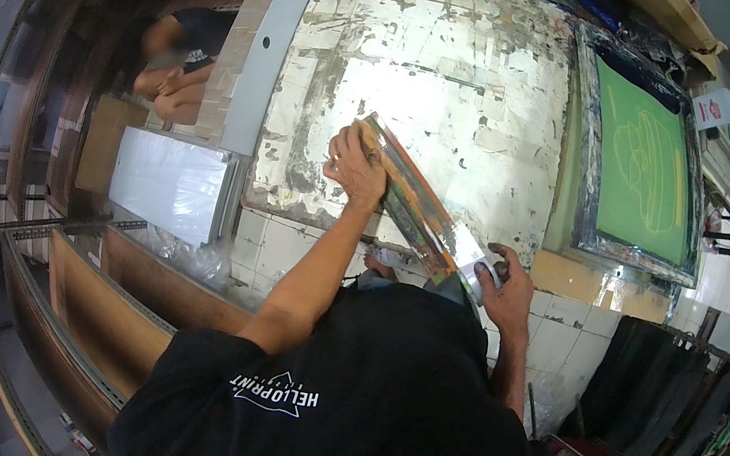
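Observation:
A long, narrow wooden bar (417, 208), streaked with orange, green and dark paint and shaped like a printing squeegee, lies slantwise in front of my body. Its far left end is gripped by my left hand (358, 168), whose fingers curl over the edge. At the near right end, my right hand (507, 297) closes around a small grey-white thing (477, 272) against the bar. Part of that thing is hidden by my fingers, and its kind is unclear. Beneath the bar's far end is a worn white tabletop (495, 153) covered in dark stains.
Right of the tabletop lies a dark-edged printing screen (640, 164) with green mesh. A tall stack of flat boxes (264, 54) stands at its left, beside a plastic-wrapped white stack (168, 184). Another person (184, 64) sits farther left. Wooden shelving (108, 300) fills the lower left.

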`<state>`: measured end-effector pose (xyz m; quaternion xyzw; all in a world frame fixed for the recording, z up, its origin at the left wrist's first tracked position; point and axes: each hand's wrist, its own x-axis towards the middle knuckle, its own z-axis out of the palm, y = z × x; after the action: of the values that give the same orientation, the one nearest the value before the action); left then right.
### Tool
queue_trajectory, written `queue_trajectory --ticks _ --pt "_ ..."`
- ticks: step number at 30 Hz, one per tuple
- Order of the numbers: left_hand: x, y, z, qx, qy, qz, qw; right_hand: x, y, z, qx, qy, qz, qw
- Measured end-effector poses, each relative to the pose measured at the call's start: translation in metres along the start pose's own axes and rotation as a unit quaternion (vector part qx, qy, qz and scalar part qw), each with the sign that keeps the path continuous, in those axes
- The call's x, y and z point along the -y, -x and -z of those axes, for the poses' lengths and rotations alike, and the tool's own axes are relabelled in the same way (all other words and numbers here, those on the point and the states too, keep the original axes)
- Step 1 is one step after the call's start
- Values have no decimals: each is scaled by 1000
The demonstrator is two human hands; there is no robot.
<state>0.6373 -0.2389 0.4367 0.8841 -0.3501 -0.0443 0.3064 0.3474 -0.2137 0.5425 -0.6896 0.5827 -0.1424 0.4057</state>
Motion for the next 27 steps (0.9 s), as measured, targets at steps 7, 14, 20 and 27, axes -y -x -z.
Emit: queue_trajectory --ticks 7,14,20,27 --pt "21 -8 -5 32 29 -69 997 -31 12 -23 -2 -109 16 994" --pt "21 -14 -1 56 -54 -57 995 -32 20 -20 -31 65 -14 997" --pt "18 -15 0 82 -75 -64 992 -57 25 -19 -63 -58 -10 996" --pt "28 -15 -4 98 -97 -118 984 -88 24 -37 -80 -95 -28 992"
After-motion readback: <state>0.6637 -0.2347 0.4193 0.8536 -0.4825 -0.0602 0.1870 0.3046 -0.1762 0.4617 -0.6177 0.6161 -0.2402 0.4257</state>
